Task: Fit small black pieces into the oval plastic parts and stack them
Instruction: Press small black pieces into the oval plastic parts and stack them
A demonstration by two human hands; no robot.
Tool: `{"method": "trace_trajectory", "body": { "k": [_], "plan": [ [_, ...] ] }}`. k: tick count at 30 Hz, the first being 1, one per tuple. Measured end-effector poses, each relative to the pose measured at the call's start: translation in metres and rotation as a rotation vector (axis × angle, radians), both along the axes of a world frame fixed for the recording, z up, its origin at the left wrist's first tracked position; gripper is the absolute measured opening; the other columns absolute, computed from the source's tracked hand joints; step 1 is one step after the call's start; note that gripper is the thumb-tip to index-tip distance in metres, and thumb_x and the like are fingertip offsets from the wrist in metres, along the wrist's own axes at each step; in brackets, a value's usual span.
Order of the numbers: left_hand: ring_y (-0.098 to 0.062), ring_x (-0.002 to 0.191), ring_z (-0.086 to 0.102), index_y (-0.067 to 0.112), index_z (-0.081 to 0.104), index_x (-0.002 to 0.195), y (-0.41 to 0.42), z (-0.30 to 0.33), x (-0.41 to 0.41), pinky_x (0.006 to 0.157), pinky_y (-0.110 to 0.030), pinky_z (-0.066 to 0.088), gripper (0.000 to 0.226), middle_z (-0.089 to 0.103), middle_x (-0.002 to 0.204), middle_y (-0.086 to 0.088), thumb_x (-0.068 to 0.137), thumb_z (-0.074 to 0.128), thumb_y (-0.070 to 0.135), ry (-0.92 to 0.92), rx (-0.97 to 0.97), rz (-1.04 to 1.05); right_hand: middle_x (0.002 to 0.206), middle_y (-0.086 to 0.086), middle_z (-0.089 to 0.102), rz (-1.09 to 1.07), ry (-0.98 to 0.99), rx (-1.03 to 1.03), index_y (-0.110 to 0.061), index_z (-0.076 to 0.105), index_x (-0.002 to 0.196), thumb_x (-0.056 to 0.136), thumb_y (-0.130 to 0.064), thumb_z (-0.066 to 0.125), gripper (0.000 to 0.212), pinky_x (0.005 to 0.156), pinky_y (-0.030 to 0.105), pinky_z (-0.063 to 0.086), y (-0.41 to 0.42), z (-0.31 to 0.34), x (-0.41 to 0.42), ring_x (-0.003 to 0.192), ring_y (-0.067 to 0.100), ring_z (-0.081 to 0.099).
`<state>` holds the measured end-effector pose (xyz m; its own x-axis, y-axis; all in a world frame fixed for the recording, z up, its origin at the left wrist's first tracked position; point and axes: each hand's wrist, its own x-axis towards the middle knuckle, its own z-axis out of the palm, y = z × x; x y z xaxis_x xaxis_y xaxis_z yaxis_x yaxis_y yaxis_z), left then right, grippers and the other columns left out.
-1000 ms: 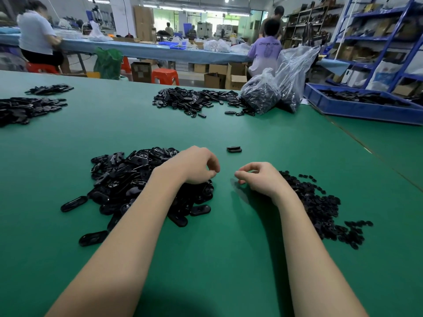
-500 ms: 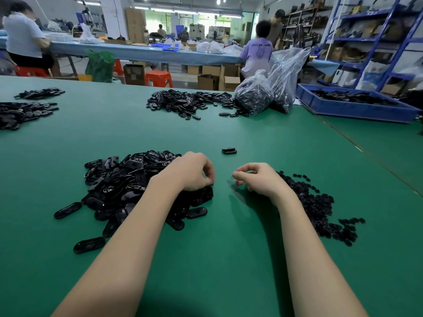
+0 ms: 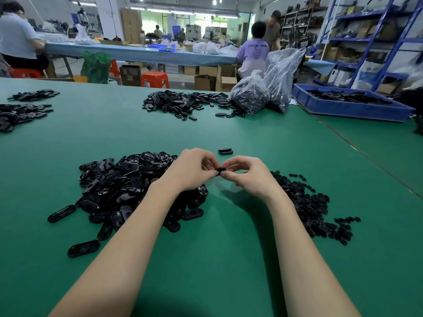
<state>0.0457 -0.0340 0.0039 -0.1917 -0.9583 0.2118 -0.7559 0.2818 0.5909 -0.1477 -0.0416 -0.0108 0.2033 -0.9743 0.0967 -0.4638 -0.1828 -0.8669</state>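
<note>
Judging by how things lie on the green table [image 3: 206, 259], the job is barely begun. At the left of the near middle, a big heap of oval plastic parts [image 3: 128, 191] waits unfitted, with several ovals strayed toward the near-left edge. Just past the hands, toward the far edge, sits a short stack [image 3: 225, 151], apparently 2 finished parts, the only done work I can make out near the person. To the right lies the spread of small black pieces [image 3: 306, 202], also large. So nearly everything remains: fit, stack, repeat.

The left hand [image 3: 191, 171] is curled, fingertips bunched round a black part [image 3: 220, 171] held above the table between the 2 heaps. The right hand [image 3: 248, 173] meets it there, thumb and forefinger pinching at the same dark item from the other side. The 2 hands touch at the fingertips. It reads as 1 small piece being pressed into 1 oval, though the fingers hide most of it and I cannot tell whether it is seated.

Farther off, other piles lie by the far-left edge and along the far edge, beside 2 clear bags [image 3: 265, 88]; a blue tray [image 3: 348, 108] stands at the far-right corner.
</note>
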Motion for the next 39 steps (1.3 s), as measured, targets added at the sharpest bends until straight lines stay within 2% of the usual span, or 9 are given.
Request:
{"method": "trace_trajectory", "body": {
  "k": [5, 8, 11, 13, 17, 20, 24, 32, 39],
  "plan": [
    [0.003, 0.068, 0.065, 0.032, 0.064, 0.110, 0.005, 0.001, -0.013, 0.059, -0.017, 0.054, 0.030, 0.069, 0.097, 0.014, 0.084, 0.079, 0.030, 0.209, 0.010, -0.003, 0.070, -0.008, 0.066, -0.062, -0.070, 0.003, -0.024, 0.076, 0.088, 0.087, -0.022, 0.080, 0.004, 0.055, 0.013, 0.041, -0.001, 0.008, -0.019, 0.050, -0.001, 0.050],
    [0.003, 0.073, 0.068, 0.033, 0.063, 0.112, 0.007, 0.000, -0.022, 0.064, -0.013, 0.052, 0.032, 0.069, 0.102, 0.014, 0.084, 0.078, 0.030, 0.259, 0.082, 0.004, 0.070, -0.007, 0.067, -0.114, -0.059, 0.050, -0.022, 0.076, 0.088, 0.087, -0.022, 0.079, 0.003, 0.045, 0.011, 0.035, -0.001, 0.013, -0.039, 0.047, 0.005, 0.045],
    [-0.012, 0.086, 0.074, 0.022, 0.068, 0.114, 0.010, -0.005, -0.037, 0.078, -0.025, 0.058, 0.024, 0.077, 0.100, -0.002, 0.092, 0.071, 0.016, 0.569, 0.275, -0.039, 0.079, -0.005, 0.075, -0.111, -0.087, 0.123, -0.019, 0.077, 0.091, 0.087, -0.024, 0.080, 0.006, 0.050, 0.019, 0.035, 0.000, 0.017, -0.052, 0.061, 0.013, 0.042],
    [-0.016, 0.081, 0.074, 0.011, 0.070, 0.112, 0.013, -0.008, -0.048, 0.077, -0.023, 0.060, 0.019, 0.077, 0.097, -0.013, 0.095, 0.066, 0.007, 0.778, 0.373, -0.065, 0.086, -0.002, 0.079, -0.091, -0.090, 0.152, -0.019, 0.078, 0.093, 0.087, -0.027, 0.080, 0.011, 0.055, 0.022, 0.036, 0.002, 0.018, -0.056, 0.067, 0.015, 0.041],
    [-0.014, 0.072, 0.073, 0.007, 0.071, 0.101, 0.012, -0.013, -0.054, 0.070, -0.017, 0.059, 0.011, 0.075, 0.087, -0.011, 0.093, 0.068, 0.001, 0.933, 0.418, -0.018, 0.083, -0.012, 0.078, -0.185, -0.005, 0.089, -0.027, 0.078, 0.090, 0.090, -0.037, 0.074, 0.010, 0.065, 0.022, 0.046, 0.002, 0.024, -0.066, 0.067, 0.009, 0.056],
    [-0.017, 0.076, 0.074, 0.003, 0.071, 0.103, 0.011, -0.015, -0.052, 0.072, -0.018, 0.060, 0.012, 0.075, 0.092, -0.013, 0.091, 0.068, -0.001, 0.989, 0.446, 0.012, 0.083, -0.017, 0.076, -0.321, 0.228, 0.042, -0.033, 0.078, 0.080, 0.085, -0.036, 0.077, 0.006, 0.082, 0.030, 0.052, 0.000, 0.024, -0.084, 0.091, 0.008, 0.068],
    [-0.018, 0.077, 0.075, 0.001, 0.071, 0.103, 0.010, -0.015, -0.051, 0.069, -0.017, 0.059, 0.013, 0.076, 0.093, -0.012, 0.091, 0.068, -0.002, 1.040, 0.463, 0.019, 0.085, -0.017, 0.075, -0.301, 0.444, 0.168, -0.039, 0.080, 0.073, 0.076, -0.035, 0.084, 0.007, 0.092, 0.034, 0.053, 0.003, 0.025, -0.098, 0.095, 0.010, 0.066],
    [-0.020, 0.079, 0.076, 0.000, 0.070, 0.106, 0.012, -0.013, -0.051, 0.069, -0.017, 0.059, 0.015, 0.076, 0.098, -0.016, 0.091, 0.068, -0.003, 1.057, 0.477, 0.033, 0.094, -0.011, 0.075, -0.315, 0.478, 0.214, -0.050, 0.076, 0.064, 0.073, -0.035, 0.088, 0.022, 0.097, 0.037, 0.053, 0.006, 0.016, -0.094, 0.099, 0.015, 0.066],
    [-0.023, 0.086, 0.075, 0.000, 0.068, 0.104, 0.012, -0.012, -0.051, 0.075, -0.021, 0.060, 0.012, 0.075, 0.099, -0.019, 0.093, 0.066, -0.002, 1.059, 0.487, 0.064, 0.089, -0.012, 0.076, -0.342, 0.377, 0.139, -0.037, 0.079, 0.074, 0.080, -0.034, 0.083, 0.008, 0.086, 0.032, 0.054, 0.007, 0.013, -0.092, 0.097, 0.012, 0.067]
  ]
}}
